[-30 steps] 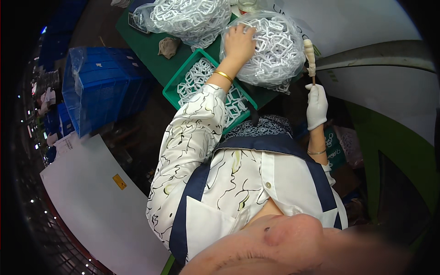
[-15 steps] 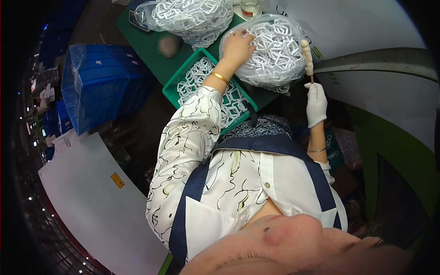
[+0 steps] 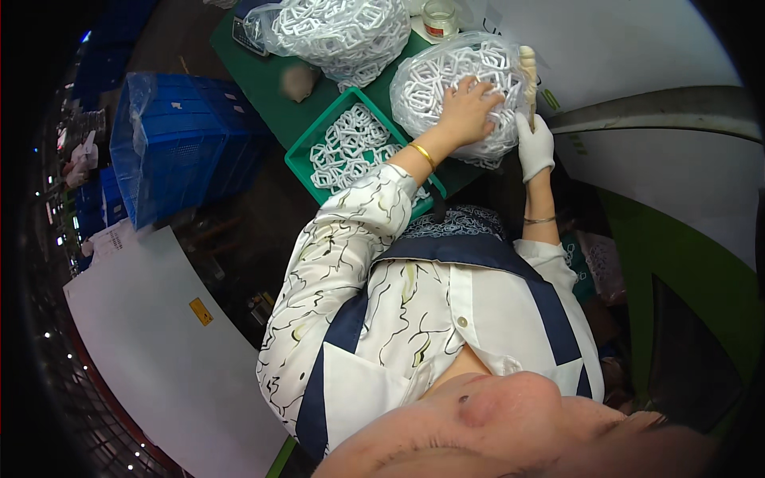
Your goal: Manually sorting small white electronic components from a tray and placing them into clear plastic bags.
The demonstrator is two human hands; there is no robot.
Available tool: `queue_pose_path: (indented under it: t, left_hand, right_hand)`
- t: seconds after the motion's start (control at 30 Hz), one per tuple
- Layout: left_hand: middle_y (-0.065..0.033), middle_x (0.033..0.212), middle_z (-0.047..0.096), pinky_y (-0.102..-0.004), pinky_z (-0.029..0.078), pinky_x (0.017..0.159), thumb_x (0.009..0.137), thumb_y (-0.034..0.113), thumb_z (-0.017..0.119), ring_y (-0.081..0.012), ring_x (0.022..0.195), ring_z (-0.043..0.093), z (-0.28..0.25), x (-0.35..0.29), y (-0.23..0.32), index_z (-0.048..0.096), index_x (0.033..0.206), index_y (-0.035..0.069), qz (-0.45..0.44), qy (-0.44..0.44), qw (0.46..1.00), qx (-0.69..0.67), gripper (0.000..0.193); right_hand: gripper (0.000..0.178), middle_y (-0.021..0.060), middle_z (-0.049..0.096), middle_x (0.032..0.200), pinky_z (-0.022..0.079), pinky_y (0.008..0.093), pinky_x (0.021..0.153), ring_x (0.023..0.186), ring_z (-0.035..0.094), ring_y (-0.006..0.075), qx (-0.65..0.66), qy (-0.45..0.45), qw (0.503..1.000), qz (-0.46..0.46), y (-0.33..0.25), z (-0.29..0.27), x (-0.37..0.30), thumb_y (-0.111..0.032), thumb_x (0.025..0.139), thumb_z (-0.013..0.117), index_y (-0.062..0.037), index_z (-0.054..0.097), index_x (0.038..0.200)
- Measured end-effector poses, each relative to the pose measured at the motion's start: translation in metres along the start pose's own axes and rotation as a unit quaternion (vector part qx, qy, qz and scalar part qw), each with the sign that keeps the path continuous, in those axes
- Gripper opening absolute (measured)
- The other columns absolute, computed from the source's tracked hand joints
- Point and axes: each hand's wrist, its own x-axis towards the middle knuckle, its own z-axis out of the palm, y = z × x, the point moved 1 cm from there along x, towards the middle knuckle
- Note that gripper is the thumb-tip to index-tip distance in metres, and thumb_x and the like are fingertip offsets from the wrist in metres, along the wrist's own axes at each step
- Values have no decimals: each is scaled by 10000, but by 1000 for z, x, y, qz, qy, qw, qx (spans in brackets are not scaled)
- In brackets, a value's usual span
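A clear plastic bag (image 3: pixel 422 88) full of white angular plastic rings lies on the green table. My bare left hand (image 3: pixel 470 110), with a gold bangle at the wrist, rests on the rings at the bag's right part, fingers spread. My right hand (image 3: pixel 535 149), in a white glove, is closed around a thin stick carrying a pale, ridged, spiral-like piece (image 3: pixel 527 70). This piece stands upright against the bag's right edge. Below and left of the bag, a green plastic tray (image 3: pixel 299 163) holds more white rings, partly hidden by my left forearm.
Another bag of white rings (image 3: pixel 351 36) lies at the back left, near a brownish round lump (image 3: pixel 298 82). A glass jar (image 3: pixel 439 19) stands behind the bags. To the left are a blue crate (image 3: pixel 179 147) and a white panel (image 3: pixel 151 327); a pale machine surface (image 3: pixel 637 56) borders the right.
My left hand has moved right across the bag, its fingers spreading over the rings. My right hand has shifted slightly left and up, bringing the stick against the bag's edge.
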Motion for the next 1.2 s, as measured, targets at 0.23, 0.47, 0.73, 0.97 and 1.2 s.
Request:
queue_pose_path:
  t: [0.23,0.47,0.73,0.97,1.2]
  left_hand:
    - [-27,1169,616,-516,429,917,807,369,699,-281,1180,528,-22,-18,-33,641,1094,202,48,-134,983,-116,336]
    - [-35,1246,572,-517,412,915,774,190,680,-271,1184,516,-16,8,-73,642,1058,175,-88,2,995,52,286]
    - [-97,1298,537,-467,424,938,729,127,722,-319,1200,500,-62,5,-46,621,1158,126,13,11,1000,21,441]
    - [-150,1094,665,-455,489,854,859,228,682,-357,1038,613,-40,10,-109,615,1239,92,-172,121,978,12,409]
    - [-96,843,719,-301,479,694,971,200,515,-151,735,625,-60,25,-101,726,989,1,-207,199,859,-425,291]
  right_hand:
    - [306,123,549,689,440,334,639,640,470,161,22,52,997,-47,-21,-37,-22,-257,962,572,40,589,891]
    - [326,138,552,693,444,344,650,638,491,190,-16,65,998,-17,-26,-46,-37,-273,965,561,41,583,881]
    - [356,102,570,702,444,328,662,659,512,165,-45,67,997,18,-6,-47,-37,-331,946,608,22,616,899]
    - [304,-29,536,722,394,262,629,690,445,63,24,-5,1000,8,6,-25,-24,-266,958,623,30,637,893]
    - [239,-60,457,662,294,220,497,564,371,21,235,45,971,-1,-56,-48,-20,-216,979,589,-34,601,825]
